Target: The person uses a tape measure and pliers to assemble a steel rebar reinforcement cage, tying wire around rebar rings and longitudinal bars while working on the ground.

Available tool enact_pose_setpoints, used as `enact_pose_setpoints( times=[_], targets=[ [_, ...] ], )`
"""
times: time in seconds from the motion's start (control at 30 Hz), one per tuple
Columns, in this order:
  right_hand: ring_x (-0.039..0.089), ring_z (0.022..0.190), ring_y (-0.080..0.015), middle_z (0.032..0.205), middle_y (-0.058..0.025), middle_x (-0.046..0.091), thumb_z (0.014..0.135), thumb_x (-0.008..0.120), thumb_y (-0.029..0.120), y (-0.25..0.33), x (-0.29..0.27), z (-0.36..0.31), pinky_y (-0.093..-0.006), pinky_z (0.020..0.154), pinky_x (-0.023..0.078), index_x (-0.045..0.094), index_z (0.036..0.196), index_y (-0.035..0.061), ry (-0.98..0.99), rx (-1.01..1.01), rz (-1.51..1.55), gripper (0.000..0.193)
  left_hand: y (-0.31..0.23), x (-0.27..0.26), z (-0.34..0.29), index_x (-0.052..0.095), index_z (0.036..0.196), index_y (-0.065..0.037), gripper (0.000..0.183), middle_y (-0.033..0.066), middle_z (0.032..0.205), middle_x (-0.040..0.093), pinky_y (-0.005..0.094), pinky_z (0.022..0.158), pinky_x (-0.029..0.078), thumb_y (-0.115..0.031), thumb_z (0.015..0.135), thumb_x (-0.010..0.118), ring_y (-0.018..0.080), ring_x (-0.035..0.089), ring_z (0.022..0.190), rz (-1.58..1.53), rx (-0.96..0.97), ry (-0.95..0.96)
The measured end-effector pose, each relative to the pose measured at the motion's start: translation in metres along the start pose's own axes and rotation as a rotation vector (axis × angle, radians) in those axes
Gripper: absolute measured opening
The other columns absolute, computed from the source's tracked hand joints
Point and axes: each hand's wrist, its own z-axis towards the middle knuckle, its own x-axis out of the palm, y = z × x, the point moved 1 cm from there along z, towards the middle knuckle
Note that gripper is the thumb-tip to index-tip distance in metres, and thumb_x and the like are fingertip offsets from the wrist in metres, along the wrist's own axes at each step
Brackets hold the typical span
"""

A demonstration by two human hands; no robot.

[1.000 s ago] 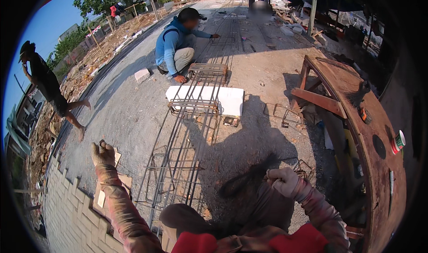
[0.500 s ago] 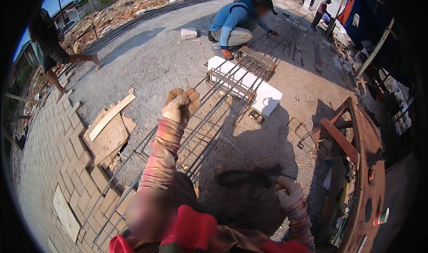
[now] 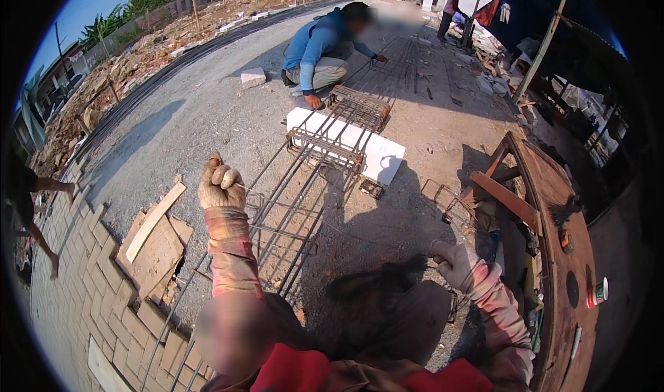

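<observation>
My left hand [image 3: 223,183], in a dirty pale work glove, is raised in a closed grip beside a long cage of steel reinforcing bars [image 3: 299,158]. A thin wire [image 3: 243,187] shows faintly at its fingers. Low on the right, my gloved right hand [image 3: 454,262] is also closed, near my knee; what it grips is hidden. The cage's long bars run from lower left to the far end, where bundled square stirrups [image 3: 360,107] sit around them. Beneath the bars lies a white block [image 3: 384,158].
A co-worker in blue [image 3: 319,53] squats at the cage's far end, one hand near the block. To my right stands a wooden bench [image 3: 546,205] with a cup [image 3: 597,292]. Loose boards [image 3: 155,226] lie on paving stones [image 3: 97,260] at left. Another person walks at the left edge.
My left hand has moved left, off the cage bars to beside them. My right hand has shifted slightly upward. The view has turned right, and the walking person has shifted toward the left edge.
</observation>
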Motion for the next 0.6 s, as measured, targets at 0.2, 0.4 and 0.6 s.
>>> enact_pose_setpoints(
  times=[0.2,0.4,0.6],
  targets=[
    [0.058,0.069,-0.0231,0.073,-0.0125,0.056,0.067,0.044,0.000,0.021,-0.052,-0.011,-0.0329,0.066,0.047,0.053,0.082,-0.0036,0.184,-0.327,0.322,0.018,-0.079,-0.005,0.006,0.054,0.087,0.004,0.020,-0.0015,0.052,0.041,0.0206,0.036,0.028,-0.009,0.094,0.040,0.0060,0.034,0.040,-0.016,0.010,-0.002],
    [0.059,0.079,-0.0228,0.088,-0.0085,0.057,0.079,0.053,0.009,0.013,-0.023,0.007,-0.0312,0.068,0.046,0.054,0.095,0.0003,-0.052,-0.161,-0.509,0.018,-0.128,-0.003,0.007,0.055,0.091,0.007,0.022,0.0002,0.054,0.042,0.0213,0.035,0.030,-0.009,0.094,0.040,0.0070,0.033,0.040,0.030,0.086,0.094],
    [0.049,0.061,-0.0140,0.072,-0.0029,0.050,0.084,0.049,0.003,-0.019,-0.059,-0.036,-0.0250,0.056,0.041,0.054,0.108,-0.0025,-0.251,-0.192,0.795,0.026,-0.106,-0.017,0.011,0.051,0.093,-0.004,0.016,0.0039,0.075,0.054,0.0212,0.042,0.034,-0.019,0.095,0.046,0.0081,0.043,0.051,0.040,0.138,-0.020]
  ],
)
